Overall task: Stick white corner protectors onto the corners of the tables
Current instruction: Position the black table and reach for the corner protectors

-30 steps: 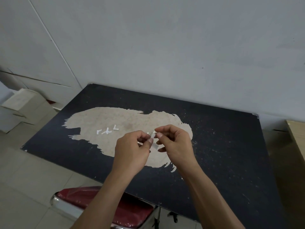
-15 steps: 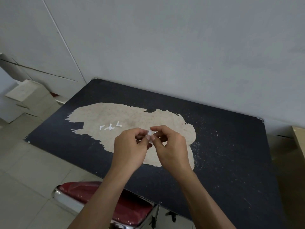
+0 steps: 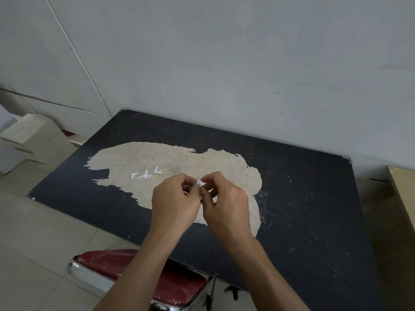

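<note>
Presently a small white corner protector (image 3: 199,182) is pinched between the fingertips (image 3: 188,178) of both hands, the remaining fingers being curled loosely beneath. The left hand (image 3: 175,203) and the right hand (image 3: 226,205) are brought close together, almost touching at the knuckles, and the piece is held above the middle of the table (image 3: 303,209), clear of its surface. This two-handed pinch is judged to serve the peeling of a backing, so that the sticky face is exposed before fitting; the backing itself is too small to be made out. No corner is yet being approached. To the left of the hands, several small white angled pieces (image 3: 146,175) are laid on the worn tan patch (image 3: 175,158) of the dark top, kept within easy reach; whether these are spare protectors or discarded backings cannot be told. The far edge of the table is set against the wall (image 3: 224,75), so both far corners are judged awkward to wrap. A red-seated chair (image 3: 134,265) is placed under the near edge, below the forearms, and is likely to hinder a step toward the near corners. Pale boxes (image 3: 33,135) are stacked on the floor beyond the left end, and a light wooden table (image 3: 404,191) is stood just beside the right end.
</note>
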A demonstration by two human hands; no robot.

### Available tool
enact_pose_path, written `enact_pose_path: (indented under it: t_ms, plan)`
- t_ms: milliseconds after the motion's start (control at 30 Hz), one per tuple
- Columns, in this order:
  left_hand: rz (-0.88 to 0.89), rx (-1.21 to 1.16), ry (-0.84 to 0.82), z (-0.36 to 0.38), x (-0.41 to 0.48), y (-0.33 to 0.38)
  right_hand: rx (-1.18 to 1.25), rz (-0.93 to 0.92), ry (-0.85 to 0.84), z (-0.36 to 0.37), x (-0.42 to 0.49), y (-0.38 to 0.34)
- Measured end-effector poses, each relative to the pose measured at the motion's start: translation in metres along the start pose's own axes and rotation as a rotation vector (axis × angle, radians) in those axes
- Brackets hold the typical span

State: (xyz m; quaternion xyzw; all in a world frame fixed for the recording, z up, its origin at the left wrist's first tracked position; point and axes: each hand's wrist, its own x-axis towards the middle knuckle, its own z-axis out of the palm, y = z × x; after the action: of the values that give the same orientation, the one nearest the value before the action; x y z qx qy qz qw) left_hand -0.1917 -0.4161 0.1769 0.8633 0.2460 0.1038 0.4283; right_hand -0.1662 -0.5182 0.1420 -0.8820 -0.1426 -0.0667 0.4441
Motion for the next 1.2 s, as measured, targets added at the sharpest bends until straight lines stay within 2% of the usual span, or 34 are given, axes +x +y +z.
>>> enact_pose_path:
  t_ms: [500,733,1033,1200]
  plan:
    - [0.066,0.101,0.034,0.0,-0.003,0.017,-0.037,-0.057,0.121,-0.003,-0.004,-0.004]
    - [0.089,0.123,0.051,0.0,-0.003,0.021,0.008,0.02,0.087,-0.015,-0.005,-0.008]
    - [0.098,0.137,0.059,0.002,-0.005,0.026,-0.03,-0.056,0.149,-0.013,-0.003,-0.005]
    - [0.087,0.136,0.051,0.003,-0.004,0.026,-0.008,-0.017,0.131,-0.018,-0.004,-0.007]
